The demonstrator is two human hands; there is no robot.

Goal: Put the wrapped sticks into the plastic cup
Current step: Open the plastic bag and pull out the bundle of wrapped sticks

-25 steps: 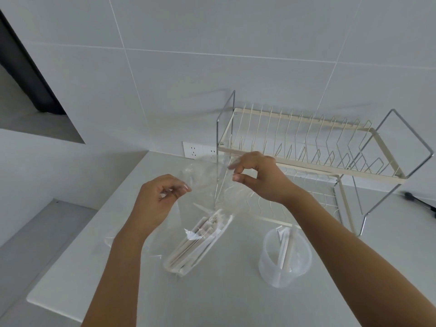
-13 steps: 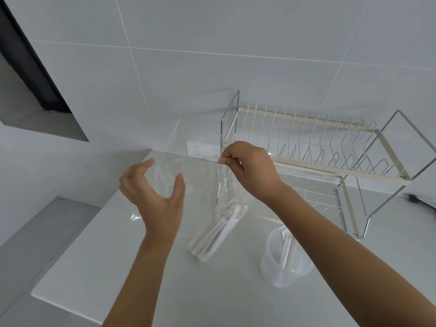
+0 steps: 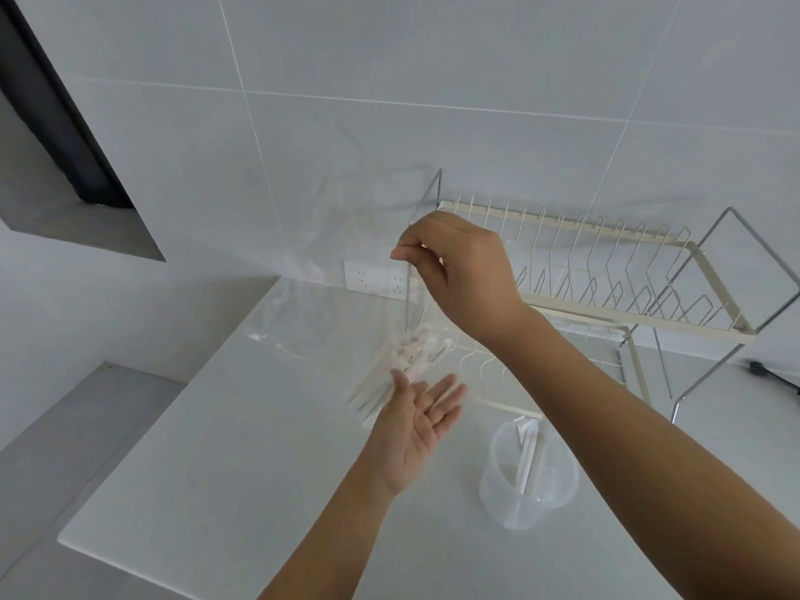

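Observation:
A clear plastic bag (image 3: pixel 329 305) hangs in the air, pinched at its top edge by my right hand (image 3: pixel 459 275). A bundle of white wrapped sticks (image 3: pixel 389 374) lies blurred in the bag's lower end. My left hand (image 3: pixel 417 422) is open, palm up, just below and to the right of that bundle, touching nothing I can make out. The translucent plastic cup (image 3: pixel 526 478) stands on the counter to the right of my left hand, under my right forearm, with a few wrapped sticks (image 3: pixel 528 452) leaning inside it.
A cream wire dish rack (image 3: pixel 606 275) stands at the back right of the white counter (image 3: pixel 242 461). A wall socket (image 3: pixel 368 277) sits behind the bag. The counter's left edge drops to a lower grey ledge (image 3: pixel 86 426). A black cable end (image 3: pixel 766 374) lies far right.
My right hand has lifted the bag higher. My left hand let go of the bag, dropped and moved right, and now lies open, palm up, under the sticks.

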